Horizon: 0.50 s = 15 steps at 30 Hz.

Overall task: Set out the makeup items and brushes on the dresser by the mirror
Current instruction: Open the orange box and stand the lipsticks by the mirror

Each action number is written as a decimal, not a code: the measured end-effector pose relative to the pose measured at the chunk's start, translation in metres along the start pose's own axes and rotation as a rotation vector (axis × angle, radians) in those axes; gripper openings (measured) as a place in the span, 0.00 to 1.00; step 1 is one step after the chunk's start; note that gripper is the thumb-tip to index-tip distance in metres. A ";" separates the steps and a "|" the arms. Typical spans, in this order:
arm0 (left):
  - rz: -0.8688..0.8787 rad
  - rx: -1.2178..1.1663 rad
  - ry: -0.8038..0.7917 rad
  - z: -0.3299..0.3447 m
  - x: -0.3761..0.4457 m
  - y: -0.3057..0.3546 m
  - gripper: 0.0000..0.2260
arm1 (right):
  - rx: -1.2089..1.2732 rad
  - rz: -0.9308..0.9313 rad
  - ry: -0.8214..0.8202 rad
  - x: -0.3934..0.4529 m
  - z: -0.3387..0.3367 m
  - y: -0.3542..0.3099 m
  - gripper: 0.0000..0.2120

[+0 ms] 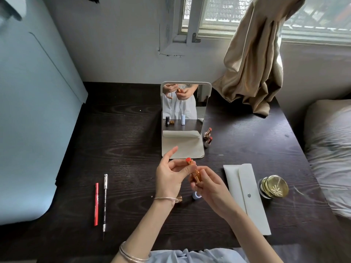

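Above the dark dresser (123, 141) both hands hold one gold lipstick (193, 170) whose orange-red tip points up. My left hand (171, 173) pinches its upper part, with the forefinger raised. My right hand (210, 186) grips its base. The standing mirror (183, 111) is just beyond. Two open lipsticks (208, 138) stand upright at its right foot. A red pencil (96, 204) and a black pencil (104, 202) lie side by side at the left. A gold compact (275, 186) sits at the right.
A white snap pouch (248, 196) lies flat right of my hands. A small pale blue tube (196, 195) stands under my right hand and a gold cap (179, 199) sits by my left wrist. A beige curtain (250, 73) drapes onto the back right corner. Bedding (330, 149) borders the right edge.
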State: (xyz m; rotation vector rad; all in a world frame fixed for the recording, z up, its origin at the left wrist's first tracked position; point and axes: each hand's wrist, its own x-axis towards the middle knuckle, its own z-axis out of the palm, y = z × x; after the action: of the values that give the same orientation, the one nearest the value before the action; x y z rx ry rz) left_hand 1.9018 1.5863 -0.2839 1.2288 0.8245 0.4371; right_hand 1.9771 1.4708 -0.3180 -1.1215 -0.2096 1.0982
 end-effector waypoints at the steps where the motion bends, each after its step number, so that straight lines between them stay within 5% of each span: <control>1: 0.003 0.000 -0.005 0.000 0.001 0.000 0.30 | -0.030 0.001 -0.001 0.000 -0.002 -0.001 0.14; 8: -0.006 0.051 -0.097 0.004 0.015 0.001 0.32 | -0.544 -0.075 -0.012 0.008 -0.020 -0.011 0.11; 12: -0.150 0.180 -0.237 0.010 0.030 -0.007 0.39 | -0.700 -0.210 0.244 0.029 -0.039 -0.016 0.09; 15: -0.275 0.284 -0.273 0.012 0.041 -0.014 0.33 | -0.687 -0.222 0.427 0.053 -0.056 -0.015 0.09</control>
State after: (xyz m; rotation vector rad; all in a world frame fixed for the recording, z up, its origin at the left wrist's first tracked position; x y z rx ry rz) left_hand 1.9352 1.6025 -0.3087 1.3751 0.8214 -0.0741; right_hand 2.0473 1.4779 -0.3513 -1.8649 -0.3777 0.5666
